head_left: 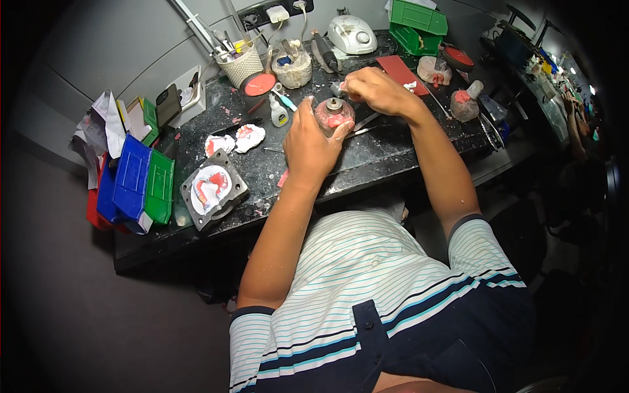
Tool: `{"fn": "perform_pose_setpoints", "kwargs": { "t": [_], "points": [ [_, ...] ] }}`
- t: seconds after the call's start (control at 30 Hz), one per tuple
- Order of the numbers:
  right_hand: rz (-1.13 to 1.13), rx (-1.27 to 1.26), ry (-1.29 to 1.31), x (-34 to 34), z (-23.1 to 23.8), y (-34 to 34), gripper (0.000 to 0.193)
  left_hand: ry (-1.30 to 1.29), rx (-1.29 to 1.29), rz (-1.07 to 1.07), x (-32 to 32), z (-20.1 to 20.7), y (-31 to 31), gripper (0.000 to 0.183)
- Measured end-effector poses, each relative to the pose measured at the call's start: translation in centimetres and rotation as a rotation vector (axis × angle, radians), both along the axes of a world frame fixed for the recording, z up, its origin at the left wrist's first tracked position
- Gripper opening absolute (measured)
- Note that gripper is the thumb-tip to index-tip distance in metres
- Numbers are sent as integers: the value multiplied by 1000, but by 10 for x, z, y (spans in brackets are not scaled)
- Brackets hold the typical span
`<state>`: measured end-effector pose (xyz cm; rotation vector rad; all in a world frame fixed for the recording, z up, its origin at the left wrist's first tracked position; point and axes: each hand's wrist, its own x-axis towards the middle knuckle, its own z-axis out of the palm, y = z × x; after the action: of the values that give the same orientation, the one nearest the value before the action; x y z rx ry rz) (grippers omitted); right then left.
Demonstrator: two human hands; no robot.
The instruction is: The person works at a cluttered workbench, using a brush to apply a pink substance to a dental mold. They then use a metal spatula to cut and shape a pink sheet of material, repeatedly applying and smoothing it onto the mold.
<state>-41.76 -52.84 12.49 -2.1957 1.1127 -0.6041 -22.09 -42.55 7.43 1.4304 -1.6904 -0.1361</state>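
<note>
Left hand (308, 141) grips the spirit lamp (334, 112); right hand (377, 88) pinches a small pink-tipped piece above its wick. Next move likely requires steady heating.

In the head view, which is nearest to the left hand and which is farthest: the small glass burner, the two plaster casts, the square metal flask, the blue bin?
From the left hand:
1. Small glass burner, held at its fingertips.
2. Two plaster casts, further left on the dark bench.
3. Square metal flask, near the front left edge.
4. Blue bin, at the bench's left end.
</note>
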Motion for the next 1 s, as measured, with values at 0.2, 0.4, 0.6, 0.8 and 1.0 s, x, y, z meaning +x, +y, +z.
{"fn": "perform_pose_setpoints", "kwargs": {
  "t": [0.2,0.4,0.6,0.8,1.0],
  "points": [
    [80,-141,-194,6,-6,10,37,3,93,8,-1,3,2,96],
    [-104,205,-206,-3,-11,-1,68,10,127,51,-1,7,5,100],
    [-129,268,-216,-29,-19,-17,61,57,138,26,-3,10,6,101],
    [-234,-15,163,-28,-14,6,39,77,-465,95,21,41,9,42],
    [0,-432,254,-31,-19,20,34,814,-49,47,66,33,-38,55]
  ]
}}
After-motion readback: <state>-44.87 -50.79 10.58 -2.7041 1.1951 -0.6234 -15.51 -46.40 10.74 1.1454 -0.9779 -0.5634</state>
